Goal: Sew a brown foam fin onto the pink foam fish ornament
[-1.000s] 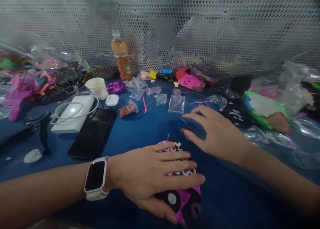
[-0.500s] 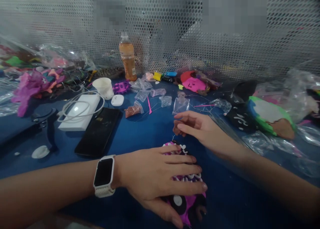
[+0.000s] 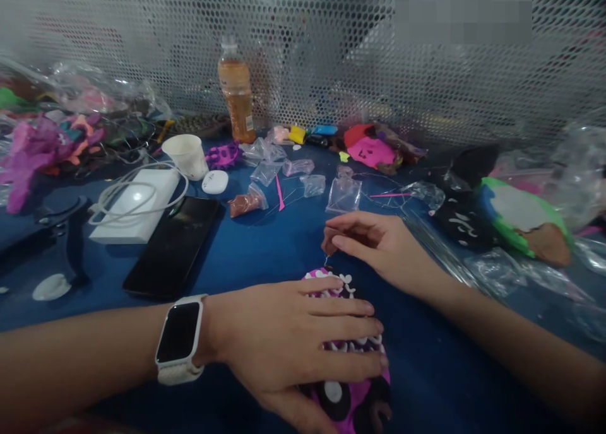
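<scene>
A purple, black and white clay piece (image 3: 362,393) lies on the blue table, with white curls and a white dot on a black circle. My left hand (image 3: 288,339) lies flat over it with the fingers spread, covering much of its middle. Just beyond its far end, my right hand (image 3: 374,241) pinches a lump of brown clay (image 3: 328,240) between thumb and fingers. A thin wire (image 3: 326,261) shows between the brown lump and the far edge of the piece.
A black phone (image 3: 175,248), a white box (image 3: 137,207) with a coiled cable, a paper cup (image 3: 185,156) and a bottle (image 3: 237,93) stand left. Small clay bags (image 3: 344,194) lie ahead. A green-rimmed clay piece (image 3: 525,216) and wires (image 3: 445,251) are at right.
The view has shifted slightly, so the things at left sit further left. My right hand's fingers are closer around the brown clay. My left hand stays on the piece.
</scene>
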Demonstrator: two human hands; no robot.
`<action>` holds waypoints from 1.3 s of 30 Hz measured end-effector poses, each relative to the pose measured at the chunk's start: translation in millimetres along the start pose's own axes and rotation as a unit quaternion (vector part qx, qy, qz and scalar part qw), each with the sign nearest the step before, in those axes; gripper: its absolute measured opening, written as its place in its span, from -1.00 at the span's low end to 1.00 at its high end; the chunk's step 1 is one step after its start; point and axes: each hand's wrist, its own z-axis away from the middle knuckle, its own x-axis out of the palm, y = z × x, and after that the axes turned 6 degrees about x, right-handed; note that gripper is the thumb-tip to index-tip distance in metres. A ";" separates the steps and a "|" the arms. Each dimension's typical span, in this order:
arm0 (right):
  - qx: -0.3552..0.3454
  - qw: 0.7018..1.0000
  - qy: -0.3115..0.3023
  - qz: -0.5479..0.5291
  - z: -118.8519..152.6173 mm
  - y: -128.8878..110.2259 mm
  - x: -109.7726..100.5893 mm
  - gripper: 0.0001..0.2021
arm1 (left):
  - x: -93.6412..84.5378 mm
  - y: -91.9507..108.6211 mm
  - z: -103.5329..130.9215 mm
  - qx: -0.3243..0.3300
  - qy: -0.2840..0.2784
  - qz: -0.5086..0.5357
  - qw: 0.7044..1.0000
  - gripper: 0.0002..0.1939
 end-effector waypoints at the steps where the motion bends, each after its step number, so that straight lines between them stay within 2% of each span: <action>1: 0.001 1.000 0.004 0.000 0.0 -0.1 0.6 -0.75 | -0.1 -0.1 -0.2 0.001 0.001 0.001 1.000 -0.25; 6: -0.005 0.999 0.035 -0.007 0.7 -1.7 4.3 -0.74 | -1.2 0.2 -0.9 -0.003 0.004 0.016 1.000 -0.28; 13: -0.001 1.000 0.005 -0.007 2.3 -0.5 1.3 -0.74 | 0.9 0.3 -0.9 -0.011 0.011 0.033 0.999 -0.29; 19: -0.005 0.999 0.029 -0.014 1.3 2.1 0.1 -0.73 | -0.5 0.6 -0.9 -0.010 0.003 0.029 1.000 -0.28; 29: 0.012 1.000 0.007 -0.008 3.1 -2.2 -0.9 -0.76 | 0.8 0.6 -1.2 -0.013 0.006 0.030 0.999 -0.28; 39: 0.016 1.000 0.011 -0.018 1.6 0.9 -1.1 -0.74 | 0.1 0.8 -1.0 -0.007 -0.002 0.010 1.000 -0.28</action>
